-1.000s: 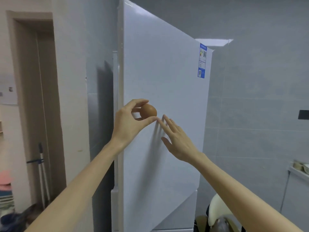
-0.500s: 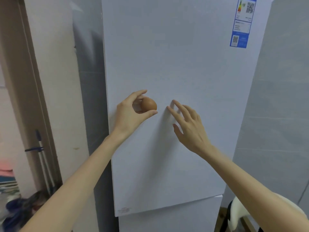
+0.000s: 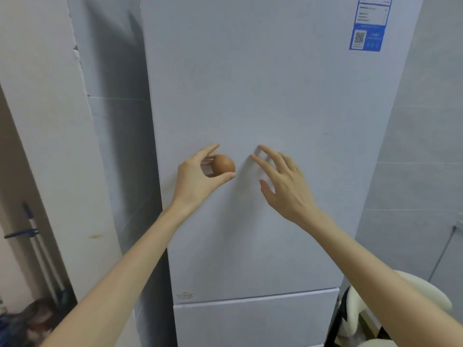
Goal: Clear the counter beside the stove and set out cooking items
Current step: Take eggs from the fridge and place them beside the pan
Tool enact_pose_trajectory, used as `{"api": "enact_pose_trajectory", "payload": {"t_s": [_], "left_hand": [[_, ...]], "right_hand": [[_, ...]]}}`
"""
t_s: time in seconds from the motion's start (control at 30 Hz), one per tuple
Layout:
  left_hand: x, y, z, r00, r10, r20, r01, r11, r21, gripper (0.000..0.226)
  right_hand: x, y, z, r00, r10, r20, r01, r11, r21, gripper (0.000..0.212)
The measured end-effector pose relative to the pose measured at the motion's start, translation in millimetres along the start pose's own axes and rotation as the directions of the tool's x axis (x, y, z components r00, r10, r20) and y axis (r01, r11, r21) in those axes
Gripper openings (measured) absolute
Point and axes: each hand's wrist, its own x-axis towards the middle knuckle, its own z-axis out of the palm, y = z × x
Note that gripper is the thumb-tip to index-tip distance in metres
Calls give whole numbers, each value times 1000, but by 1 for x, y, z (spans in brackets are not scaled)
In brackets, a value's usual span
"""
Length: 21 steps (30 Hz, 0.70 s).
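White fridge door (image 3: 263, 91) is filling the view; the left hand (image 3: 194, 182) is pinching an egg (image 3: 223, 164) at its fingertips, and the right hand (image 3: 288, 190) is pressing spread fingers (image 3: 270, 153) on the door just beside it.

View: one camera, worn on your head.
Facing: forward and slightly down, nearly square onto the fridge door (image 3: 275, 96).
Range: close; the door fills most of your frame, with your left hand (image 3: 198, 176) and right hand (image 3: 288, 189) mid-frame.
Edge: tiled wall (image 3: 426, 146) at right.

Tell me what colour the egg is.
Brown; the egg shows best in the head view, in the left hand.
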Motion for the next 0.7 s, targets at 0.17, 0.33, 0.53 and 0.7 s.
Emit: {"api": "enact_pose_trajectory", "payload": {"t_s": [0.17, 0.33, 0.53, 0.7], "left_hand": [[-1, 21, 29, 995, 62, 74, -54, 994, -97, 72], [-11, 57, 80, 969, 170, 181, -127, 966, -227, 73], [-47, 112, 157, 852, 349, 390, -178, 894, -410, 74], [-97, 164, 214, 695, 520, 497, -216, 810, -545, 76]], "right_hand": [[-14, 6, -41, 962, 272, 0, -263, 930, 257, 47], [-48, 27, -94, 868, 489, 86, -472, 759, 448, 23], [-113, 61, -174, 697, 640, 323, -711, 560, 425, 23], [-186, 73, -245, 540, 750, 381, -836, 428, 342, 29]]}}
